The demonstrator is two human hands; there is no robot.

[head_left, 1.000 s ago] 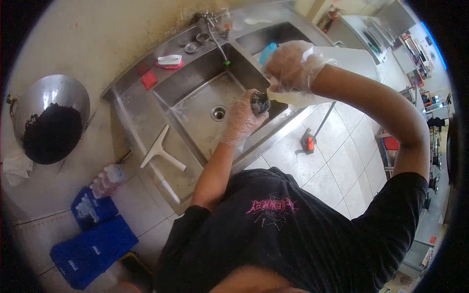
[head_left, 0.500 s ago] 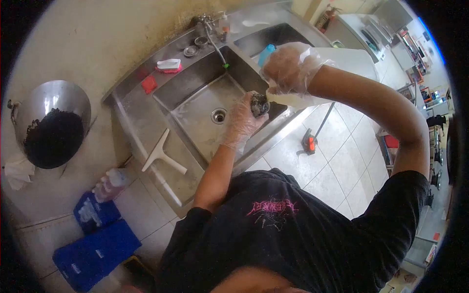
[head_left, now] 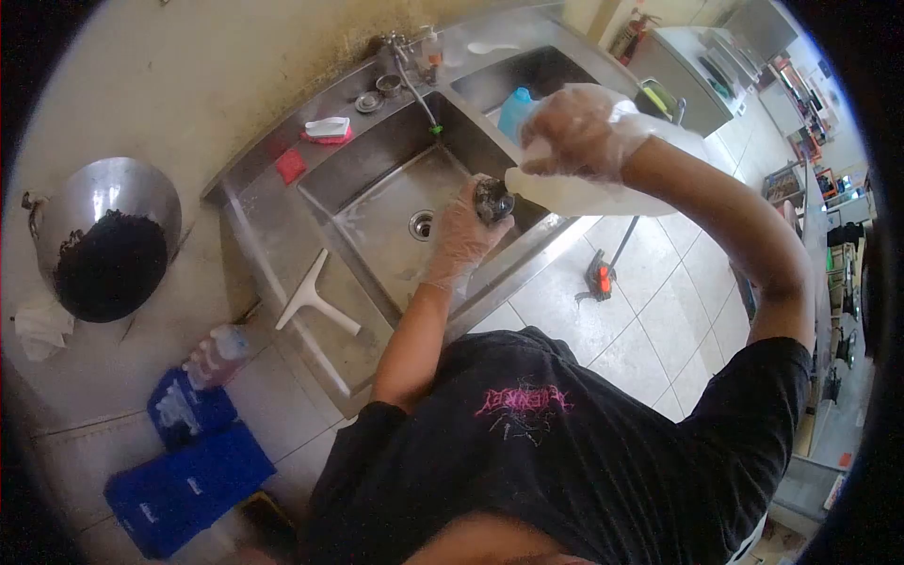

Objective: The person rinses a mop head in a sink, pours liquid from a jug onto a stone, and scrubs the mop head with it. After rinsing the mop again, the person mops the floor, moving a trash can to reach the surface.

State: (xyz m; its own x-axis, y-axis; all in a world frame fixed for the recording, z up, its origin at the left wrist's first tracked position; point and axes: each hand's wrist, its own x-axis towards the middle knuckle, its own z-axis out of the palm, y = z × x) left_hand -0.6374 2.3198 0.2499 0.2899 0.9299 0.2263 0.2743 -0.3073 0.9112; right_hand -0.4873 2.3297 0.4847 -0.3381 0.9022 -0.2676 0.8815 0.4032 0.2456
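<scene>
My left hand (head_left: pixel 463 231), in a clear plastic glove, is wrapped round a small dark round object (head_left: pixel 493 200) over the near right edge of the sink basin (head_left: pixel 377 212). My right hand (head_left: pixel 576 132), also gloved, grips a large whitish translucent jug (head_left: pixel 621 193) held tilted, its mouth close beside the dark object. Whether liquid runs from the jug cannot be made out. A light blue container (head_left: pixel 515 111) shows just left of my right hand, by the second basin (head_left: pixel 556 68).
A white squeegee (head_left: pixel 311 298) lies on the drainboard. Behind the basin are a faucet (head_left: pixel 411 80), a white-and-pink brush (head_left: pixel 328 129) and a red sponge (head_left: pixel 290 166). A wok (head_left: pixel 113 240) hangs at left. A floor tool (head_left: pixel 600 276) lies on the tiles.
My right hand has shifted slightly right with the jug, and more of the light blue container shows. The dark object has tilted a little in my left hand.
</scene>
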